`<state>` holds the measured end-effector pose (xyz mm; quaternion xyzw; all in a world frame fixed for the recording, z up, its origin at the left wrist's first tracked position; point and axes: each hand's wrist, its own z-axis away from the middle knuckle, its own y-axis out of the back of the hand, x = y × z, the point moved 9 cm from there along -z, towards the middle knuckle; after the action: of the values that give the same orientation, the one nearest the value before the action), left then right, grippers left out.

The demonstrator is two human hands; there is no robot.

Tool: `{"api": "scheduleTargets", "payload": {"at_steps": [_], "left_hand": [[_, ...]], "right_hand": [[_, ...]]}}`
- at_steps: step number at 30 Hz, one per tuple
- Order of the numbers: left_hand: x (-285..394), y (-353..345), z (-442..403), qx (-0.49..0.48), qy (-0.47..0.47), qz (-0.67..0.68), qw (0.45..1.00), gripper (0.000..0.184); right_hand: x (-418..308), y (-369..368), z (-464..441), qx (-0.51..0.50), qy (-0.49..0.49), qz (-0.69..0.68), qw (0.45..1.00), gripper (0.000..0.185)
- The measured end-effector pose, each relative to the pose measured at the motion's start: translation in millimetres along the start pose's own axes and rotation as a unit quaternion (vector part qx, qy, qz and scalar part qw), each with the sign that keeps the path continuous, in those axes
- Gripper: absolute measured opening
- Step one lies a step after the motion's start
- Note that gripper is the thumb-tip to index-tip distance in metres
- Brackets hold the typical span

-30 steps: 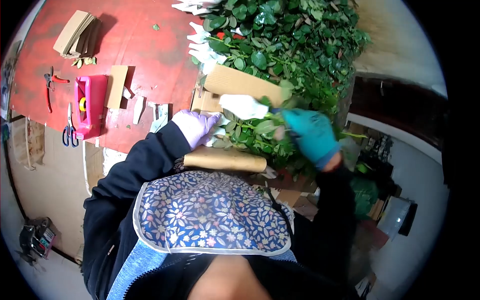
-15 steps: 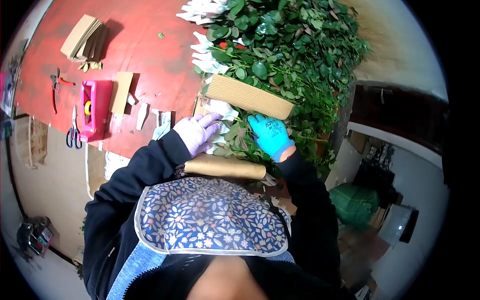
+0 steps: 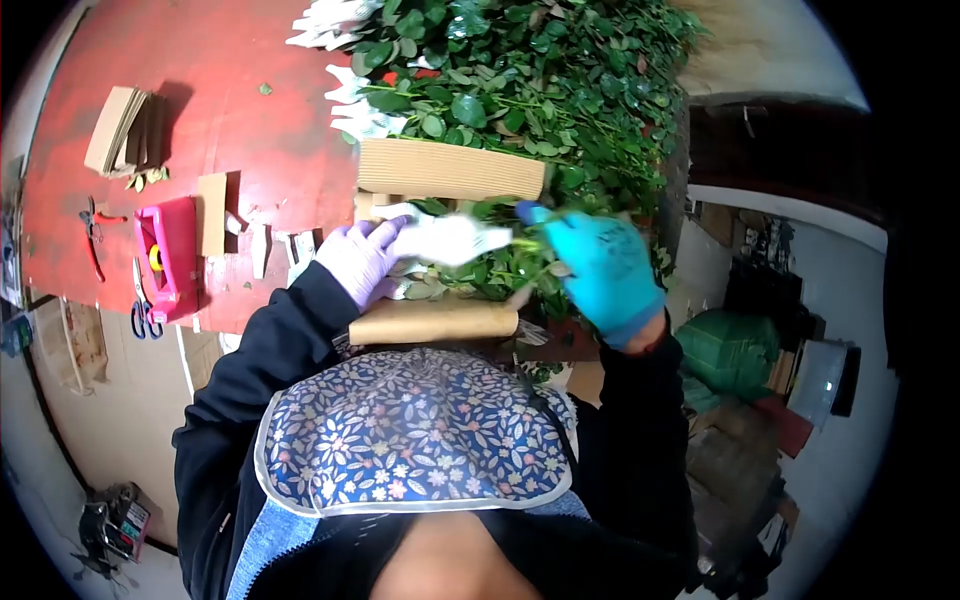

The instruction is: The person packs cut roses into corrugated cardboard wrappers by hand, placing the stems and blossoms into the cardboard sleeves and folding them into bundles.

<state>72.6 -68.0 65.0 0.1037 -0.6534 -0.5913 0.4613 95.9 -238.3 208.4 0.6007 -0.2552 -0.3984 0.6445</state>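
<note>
In the head view, my right hand (image 3: pixel 605 270), in a blue glove, is closed on the leafy stem of a flower with a white-sleeved head (image 3: pixel 455 240). That head is slightly blurred and points left, above other foliage. My left hand (image 3: pixel 358 262), in a thin purple glove, lies at the left end of the bundle with its fingers stretched out beside the white head; whether they touch it is unclear. Corrugated cardboard (image 3: pixel 450 168) borders the bundle on the far side, and a brown cardboard edge (image 3: pixel 435 322) borders it near my apron.
Many leafy stems (image 3: pixel 530 90) with white-sleeved heads (image 3: pixel 335 22) cover the table's far right. On the red table (image 3: pixel 250 130) are a cardboard stack (image 3: pixel 125 130), pruning shears (image 3: pixel 95 235), a pink tape dispenser (image 3: pixel 168 260), scissors (image 3: pixel 143 300) and a cardboard piece (image 3: pixel 211 215).
My right hand has risen from the foliage and moved right, with a white-headed flower stem now in it. My left hand stays at the bundle's left end. The whole view has shifted somewhat.
</note>
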Motion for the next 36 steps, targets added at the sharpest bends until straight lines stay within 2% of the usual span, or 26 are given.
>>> {"api": "scheduleTargets", "payload": {"at_steps": [2,3,4,5,7,9,10,12,14,15,16,17,18,19,20,22,24,26,27,28,30,32,36], "left_hand": [[8,8,-1,0.044,-0.037,-0.051,0.997,0.065],[8,6,-1,0.043,-0.039,-0.065,0.996,0.066],[8,5,0,0.041,-0.037,-0.078,0.995,0.067],[9,8,-1,0.019,-0.038,-0.053,0.998,0.067],[12,7,-1,0.058,-0.073,-0.039,0.995,0.067],[7,-3,-8,0.069,-0.08,-0.04,0.994,0.069],[-4,-21,-15,0.042,-0.066,0.076,0.994,0.07],[12,5,-16,0.028,-0.104,0.127,0.986,0.072],[16,23,-15,0.066,-0.084,0.163,0.981,0.066],[6,-9,-9,0.007,-0.063,0.01,0.998,0.063],[13,3,-7,0.072,-0.094,-0.019,0.993,0.058],[9,1,-7,0.032,-0.06,0.007,0.998,0.056],[9,-2,-8,-0.007,-0.033,0.033,0.999,0.055],[9,-3,-6,0.011,-0.037,0.001,0.999,0.053],[17,8,-9,0.082,-0.091,-0.047,0.991,0.064],[6,-13,-14,0.006,-0.039,-0.032,0.999,0.066],[20,2,-14,0.079,-0.102,-0.047,0.991,0.072],[18,-4,-15,0.067,-0.106,-0.084,0.988,0.074],[14,-7,-16,0.044,-0.088,-0.072,0.992,0.074],[9,-11,-15,0.019,-0.066,-0.059,0.996,0.075],[6,-20,-14,-0.003,-0.066,-0.091,0.994,0.074],[0,-25,-12,-0.01,-0.06,-0.042,0.997,0.073],[7,-14,-10,0.031,-0.076,-0.004,0.997,0.074]], "right_hand": [[2,-12,-1,-0.057,-0.033,0.065,0.996,0.054],[2,-4,-2,-0.04,-0.03,0.148,0.988,0.038],[7,2,2,-0.038,-0.027,0.149,0.988,0.038],[31,18,11,0.008,-0.109,0.035,0.993,0.039],[46,39,19,0.047,-0.19,-0.082,0.977,0.039],[40,61,11,-0.005,-0.195,0.04,0.98,0.04],[9,54,10,0.103,-0.015,0.122,0.987,0.04],[-5,18,-9,0.091,0.044,0.041,0.994,0.039],[-2,-53,-25,0.091,0.119,0.069,0.986,0.038],[0,-84,-36,0.082,0.08,0.104,0.988,0.041],[4,-103,-42,0.053,0.048,0.145,0.987,0.045],[-1,-97,-36,0.088,0.033,0.175,0.98,0.043],[-2,-103,-35,0.066,0.013,0.187,0.98,0.043],[-7,-100,-29,0.075,0.018,0.168,0.983,0.043],[-10,-90,-23,0.084,0.017,0.154,0.984,0.042],[-30,-66,-9,0.166,0.051,0.206,0.963,0.04],[-38,-64,-12,0.091,0.002,0.192,0.977,0.036],[-37,-83,-22,0.056,-0.007,0.134,0.989,0.034],[-34,-89,-33,0.082,0.014,0.055,0.995,0.033],[-31,-104,-39,0.047,0.021,0.062,0.997,0.033],[-20,-122,-44,0.166,0.057,0.0,0.985,0.034],[-3,-143,-53,-0.002,-0.023,-0.014,1.0,0.033],[2,-138,-57,0.157,-0.025,0.033,0.987,0.028]]}}
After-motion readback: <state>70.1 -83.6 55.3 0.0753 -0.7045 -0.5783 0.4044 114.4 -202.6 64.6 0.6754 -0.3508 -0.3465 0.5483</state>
